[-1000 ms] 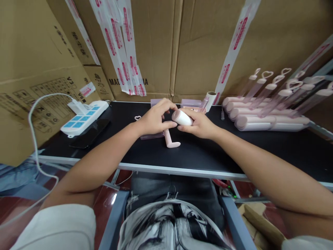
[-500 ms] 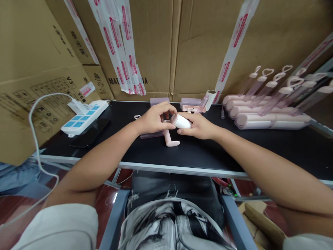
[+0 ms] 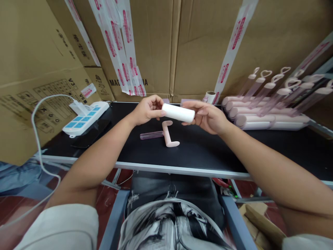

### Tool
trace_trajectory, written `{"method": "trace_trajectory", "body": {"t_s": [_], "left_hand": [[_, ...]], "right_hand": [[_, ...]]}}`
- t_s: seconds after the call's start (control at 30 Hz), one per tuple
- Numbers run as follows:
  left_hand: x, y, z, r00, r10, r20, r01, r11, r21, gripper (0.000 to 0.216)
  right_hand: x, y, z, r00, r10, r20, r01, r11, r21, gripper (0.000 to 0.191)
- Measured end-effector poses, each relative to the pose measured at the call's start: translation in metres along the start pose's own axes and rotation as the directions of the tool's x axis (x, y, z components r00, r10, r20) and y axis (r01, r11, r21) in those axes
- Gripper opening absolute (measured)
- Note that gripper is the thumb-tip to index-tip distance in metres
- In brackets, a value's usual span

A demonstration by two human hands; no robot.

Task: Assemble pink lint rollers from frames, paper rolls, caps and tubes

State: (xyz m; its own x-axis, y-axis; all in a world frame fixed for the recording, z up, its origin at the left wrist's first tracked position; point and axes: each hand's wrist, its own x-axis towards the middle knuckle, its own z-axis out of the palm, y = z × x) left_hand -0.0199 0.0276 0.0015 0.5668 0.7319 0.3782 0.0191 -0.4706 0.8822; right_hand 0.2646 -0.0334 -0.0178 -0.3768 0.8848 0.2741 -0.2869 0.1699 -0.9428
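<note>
White lint roll (image 3: 178, 113) held level above the worktop (image 3: 208, 152)
Left hand (image 3: 147, 109) and right hand (image 3: 210, 116) grip its two ends, likely to spare the wrap; pink roller handle (image 3: 168, 133) lies beneath, mid-worktop

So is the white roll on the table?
No, midair: the left hand and right hand hold the roll above the pink handle.

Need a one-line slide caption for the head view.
Left hand and right hand hold a white roll above a pink handle lying on the black table.
</note>
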Motion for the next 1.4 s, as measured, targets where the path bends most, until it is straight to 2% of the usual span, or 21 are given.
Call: {"method": "trace_trajectory", "body": {"t_s": [0.17,0.43,0.63,0.77,0.93,1.03,1.13,1.23,1.3,1.4], "left_hand": [[0.002,-0.005,-0.005,0.999,-0.050,-0.005,0.050,0.998,-0.035,0.069],[0.001,-0.005,-0.002,0.997,-0.068,-0.021,0.067,0.996,-0.065,0.067],[0.001,-0.006,-0.004,0.997,-0.069,-0.028,0.067,0.995,-0.069,0.068],[0.003,-0.007,-0.002,0.992,-0.099,-0.075,0.090,0.990,-0.112,0.072],[0.005,-0.009,0.002,0.977,-0.117,-0.179,0.090,0.984,-0.153,0.078],[0.006,-0.013,0.002,0.967,-0.098,-0.237,0.075,0.992,-0.106,0.076],[0.004,-0.014,0.003,0.961,-0.033,-0.274,0.049,0.997,0.054,0.064],[-0.001,-0.009,0.013,0.951,0.116,-0.286,-0.044,0.968,0.248,0.045],[-0.005,-0.002,0.026,0.936,0.275,-0.218,-0.168,0.898,0.407,0.032],[-0.009,0.009,0.050,0.886,0.464,-0.001,-0.363,0.695,0.621,0.023]], "right_hand": [[0.001,0.001,0.002,0.998,0.058,-0.029,-0.058,0.998,0.026,0.041],[0.000,0.001,0.002,0.998,0.042,-0.043,-0.041,0.999,0.005,0.035],[0.002,0.003,0.001,0.999,0.041,-0.034,-0.039,0.998,0.042,0.038],[0.001,0.002,0.003,0.998,0.036,-0.048,-0.033,0.998,0.060,0.030],[-0.004,-0.002,0.011,1.000,0.028,-0.007,-0.027,0.995,0.096,0.022],[-0.004,-0.001,0.012,0.999,0.050,-0.009,-0.048,0.992,0.120,0.021],[-0.001,0.001,0.010,0.998,0.063,-0.029,-0.059,0.990,0.125,0.021],[0.002,0.003,0.010,0.997,0.044,-0.069,-0.036,0.992,0.123,0.023],[0.004,0.006,0.011,0.993,0.017,-0.115,-0.002,0.992,0.125,0.026],[0.007,0.011,0.015,0.982,-0.024,-0.188,0.043,0.994,0.101,0.032]]}}
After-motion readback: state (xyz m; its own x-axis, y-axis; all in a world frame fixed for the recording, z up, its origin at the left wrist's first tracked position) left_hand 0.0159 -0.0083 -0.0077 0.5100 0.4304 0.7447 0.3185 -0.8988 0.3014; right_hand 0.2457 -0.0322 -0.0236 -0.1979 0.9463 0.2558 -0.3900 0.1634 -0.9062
